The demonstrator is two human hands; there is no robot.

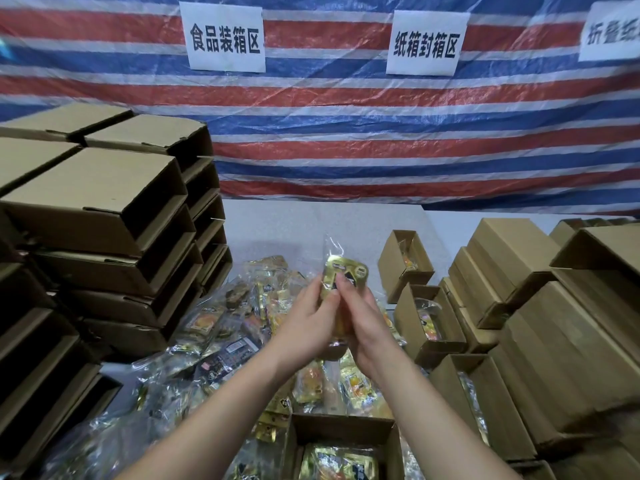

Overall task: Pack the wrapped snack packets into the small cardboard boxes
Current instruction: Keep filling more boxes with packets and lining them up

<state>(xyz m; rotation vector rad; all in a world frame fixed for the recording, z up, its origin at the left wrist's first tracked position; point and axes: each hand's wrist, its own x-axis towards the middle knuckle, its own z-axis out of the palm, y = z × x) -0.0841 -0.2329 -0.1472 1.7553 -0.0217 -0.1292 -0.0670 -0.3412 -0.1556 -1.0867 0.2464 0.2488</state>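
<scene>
Left hand (309, 318) and right hand (360, 318) raised together above the table, both curled around one gold-wrapped snack packet (343, 275), fingers of each pinching its lower half from either side, clear plastic end sticking up above the fingertips. Below and behind the hands, a loose heap of wrapped snack packets (225, 327) spread over the pale table (311, 220), gold foil and clear film mixed together. Directly under the forearms, at the near edge, an open small cardboard box (389, 441) with a gold packet already lying flat inside. To the right, a row of more open boxes: a far one (389, 268) standing with a packet upright in it, a middle one (410, 323) with another packet inside, a nearer one (485, 393) with clear wrapping showing along its inner wall. Further right, closed boxes (540, 337) piled up and touching one another (exact count hard to tell). On the left, tall stacks of empty folded boxes (100, 202) with their open sides facing right. Behind everything, a red, white and blue striped tarpaulin (346, 116) with white paper signs (227, 38) bearing black characters
</scene>
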